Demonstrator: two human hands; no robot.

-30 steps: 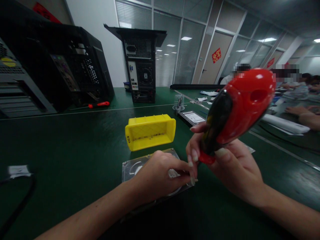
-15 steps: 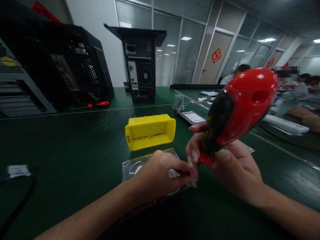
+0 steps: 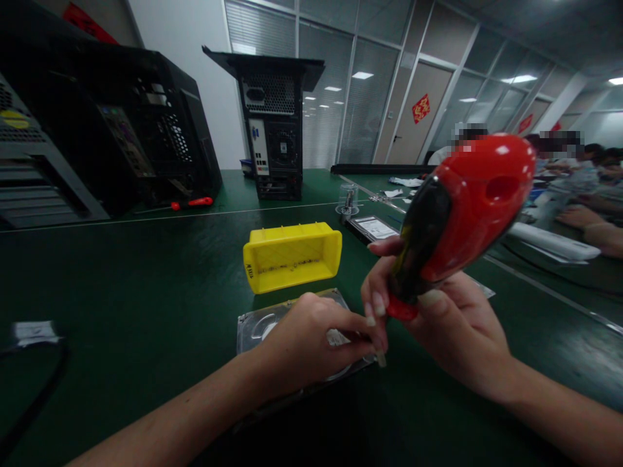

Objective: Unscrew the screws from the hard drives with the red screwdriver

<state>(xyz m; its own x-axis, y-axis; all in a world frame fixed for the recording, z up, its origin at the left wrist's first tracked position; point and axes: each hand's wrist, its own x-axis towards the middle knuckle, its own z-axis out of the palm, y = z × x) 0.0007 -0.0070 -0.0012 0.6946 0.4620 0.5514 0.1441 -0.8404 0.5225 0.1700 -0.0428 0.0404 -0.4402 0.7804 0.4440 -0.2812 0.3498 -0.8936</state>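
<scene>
My right hand (image 3: 452,324) is closed round a screwdriver with a fat red and black handle (image 3: 462,207), held upright with its tip pointing down, hidden behind my fingers. Under it a silver hard drive (image 3: 263,321) lies flat on the green table. My left hand (image 3: 311,337) rests on the drive with its fingers pinched together at the tip of the screwdriver; whatever they hold is too small to see. A yellow plastic bin (image 3: 292,256) lies on its side just behind the drive.
Two black computer cases (image 3: 146,130) (image 3: 275,123) stand at the back, with a small red screwdriver (image 3: 192,203) between them. A second hard drive (image 3: 374,228) lies further right. Other people's arms (image 3: 591,227) rest on the table at the far right. A black cable (image 3: 34,395) lies at the left edge.
Almost nothing: the screwdriver handle has wobbled slightly in my right hand. Both hands stay over the drive.
</scene>
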